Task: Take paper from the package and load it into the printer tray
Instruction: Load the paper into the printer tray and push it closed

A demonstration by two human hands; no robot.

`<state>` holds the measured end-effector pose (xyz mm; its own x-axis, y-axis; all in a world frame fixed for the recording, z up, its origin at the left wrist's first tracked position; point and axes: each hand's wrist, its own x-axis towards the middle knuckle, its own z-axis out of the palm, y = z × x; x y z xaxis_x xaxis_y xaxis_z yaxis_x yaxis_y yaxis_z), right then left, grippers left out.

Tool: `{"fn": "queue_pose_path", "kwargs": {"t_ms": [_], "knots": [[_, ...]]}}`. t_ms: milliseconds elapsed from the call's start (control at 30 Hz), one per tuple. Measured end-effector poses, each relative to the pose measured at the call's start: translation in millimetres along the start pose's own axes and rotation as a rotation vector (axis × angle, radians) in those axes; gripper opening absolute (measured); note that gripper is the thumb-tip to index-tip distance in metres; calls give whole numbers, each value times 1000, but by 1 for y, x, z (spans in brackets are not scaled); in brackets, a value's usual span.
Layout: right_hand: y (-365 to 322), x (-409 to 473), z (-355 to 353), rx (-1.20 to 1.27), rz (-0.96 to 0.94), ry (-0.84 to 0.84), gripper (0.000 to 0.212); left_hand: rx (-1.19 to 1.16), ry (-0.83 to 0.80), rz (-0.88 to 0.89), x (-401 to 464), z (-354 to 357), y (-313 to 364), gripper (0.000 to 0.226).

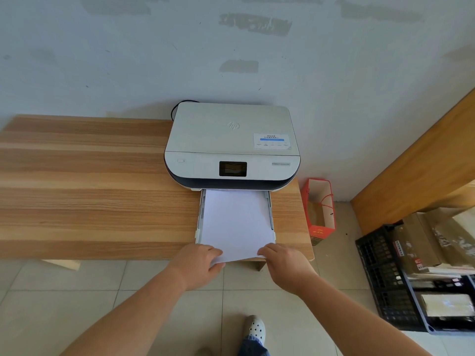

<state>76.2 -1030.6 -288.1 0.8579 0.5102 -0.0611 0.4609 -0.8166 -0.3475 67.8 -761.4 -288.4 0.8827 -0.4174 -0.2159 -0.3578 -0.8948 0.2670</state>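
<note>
White paper stack (236, 222) lying in pulled-out printer tray (270, 209) of HP printer (231, 147) on wooden table (90, 181), near edge overhanging. Left hand (199, 263) pinching left corner; right hand (282, 265) closed on right corner. Fingertips hidden under sheets. Package out of view.

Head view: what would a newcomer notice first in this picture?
Probably the white paper stack lying in the pulled-out tray, with the left hand and right hand holding its near corners. Behind it sits the white printer on the wooden table, against the wall.
</note>
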Motion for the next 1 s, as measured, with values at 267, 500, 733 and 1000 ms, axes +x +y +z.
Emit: {"fn": "queue_pose_path", "kwargs": {"t_ms": [267, 500, 733, 1000], "knots": [[-11, -8, -4, -10, -24, 89, 28, 17, -2, 50, -15, 2, 1, 64], [-15, -15, -9, -4, -25, 154, 26, 11, 0, 65, -22, -8, 9, 63], [-16, -13, -5, 29, -23, 202, 32, 7, 47, 82, -14, -11, 5, 60], [-10, -5, 1, 52, -22, 179, 37, 63, 96, 91, 1, -11, -3, 44]]}}
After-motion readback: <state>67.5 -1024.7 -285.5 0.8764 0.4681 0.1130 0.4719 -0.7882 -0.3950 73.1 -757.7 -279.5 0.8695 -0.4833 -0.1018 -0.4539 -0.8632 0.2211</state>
